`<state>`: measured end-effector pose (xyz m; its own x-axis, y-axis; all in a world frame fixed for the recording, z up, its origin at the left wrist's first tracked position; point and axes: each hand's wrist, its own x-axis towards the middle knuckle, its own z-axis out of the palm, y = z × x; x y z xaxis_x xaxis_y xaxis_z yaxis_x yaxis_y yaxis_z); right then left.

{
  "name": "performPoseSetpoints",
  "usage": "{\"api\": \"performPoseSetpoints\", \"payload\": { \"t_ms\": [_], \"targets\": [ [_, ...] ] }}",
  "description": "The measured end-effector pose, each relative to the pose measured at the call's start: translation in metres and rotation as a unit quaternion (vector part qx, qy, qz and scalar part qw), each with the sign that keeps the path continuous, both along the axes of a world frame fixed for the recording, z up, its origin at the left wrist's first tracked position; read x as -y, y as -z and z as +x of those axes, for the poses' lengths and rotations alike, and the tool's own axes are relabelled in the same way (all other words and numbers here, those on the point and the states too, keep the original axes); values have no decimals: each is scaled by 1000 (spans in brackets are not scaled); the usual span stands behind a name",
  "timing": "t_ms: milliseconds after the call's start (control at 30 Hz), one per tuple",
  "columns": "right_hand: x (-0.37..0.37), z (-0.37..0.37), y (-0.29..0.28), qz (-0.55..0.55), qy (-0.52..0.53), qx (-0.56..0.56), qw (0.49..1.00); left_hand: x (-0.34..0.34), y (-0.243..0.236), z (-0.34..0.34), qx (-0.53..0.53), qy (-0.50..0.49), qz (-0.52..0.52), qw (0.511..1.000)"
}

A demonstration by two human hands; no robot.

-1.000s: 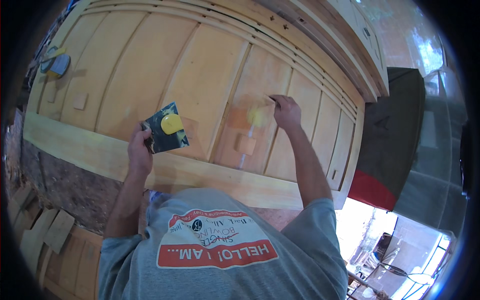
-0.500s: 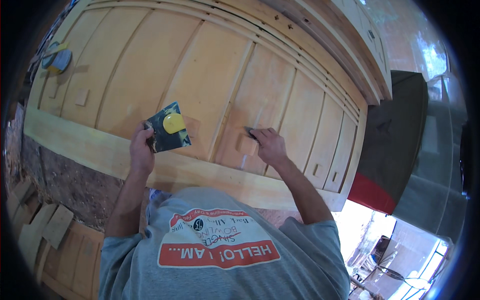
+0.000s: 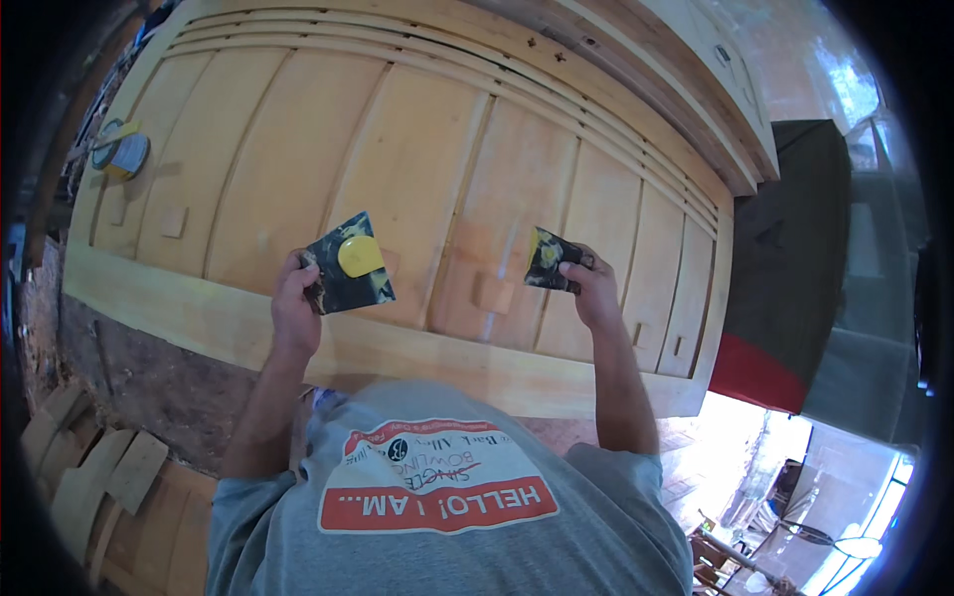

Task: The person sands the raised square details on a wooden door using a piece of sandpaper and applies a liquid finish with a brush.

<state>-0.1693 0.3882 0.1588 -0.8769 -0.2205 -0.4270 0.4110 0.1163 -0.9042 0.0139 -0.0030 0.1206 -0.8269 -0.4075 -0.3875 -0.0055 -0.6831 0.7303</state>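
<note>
My left hand (image 3: 297, 306) grips the edge of a dark square putty board (image 3: 338, 290), which carries a smooth yellow lump of putty (image 3: 360, 256). In my right hand (image 3: 596, 290) is a smaller dark putty spreader (image 3: 558, 270), its face turned up and smeared with yellow along its left edge. Both are held above a large wooden door (image 3: 412, 149) made of several planks in a frame. A small square wooden block (image 3: 495, 293) lies on a darker plank between my hands. A whitish streak runs along that plank beside the block.
An open tin (image 3: 124, 157) with a yellow-coated stick across it stands at the door's far left. Another wooden block (image 3: 173, 222) is nearby. Stacked wooden frames (image 3: 676, 89) rise along the far right, beside a dark and red cover (image 3: 785, 268). Wood offcuts (image 3: 134, 467) lie at lower left.
My right hand has lifted away from the block and moved right, turning the spreader so its smeared face shows. My left hand has shifted slightly right with the board.
</note>
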Motion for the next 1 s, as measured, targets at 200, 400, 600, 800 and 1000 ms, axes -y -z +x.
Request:
{"api": "performPoseSetpoints", "payload": {
  "t_ms": [200,400,600,800,1000],
  "targets": [
    [8,43,-12,116,-61,-74,989,7,14,9,-40,37,-18,998],
    [8,102,22,387,-291,-422,766,2,2,7,31,19,-20,999],
    [31,130,51,425,-250,-456,741,10,21,16,-10,61,-9,998],
    [39,132,64,462,-228,-456,726,20,28,12,-18,82,16,996],
    [36,137,77,453,-213,-462,732,29,32,12,-11,97,19,995]
  ]
}}
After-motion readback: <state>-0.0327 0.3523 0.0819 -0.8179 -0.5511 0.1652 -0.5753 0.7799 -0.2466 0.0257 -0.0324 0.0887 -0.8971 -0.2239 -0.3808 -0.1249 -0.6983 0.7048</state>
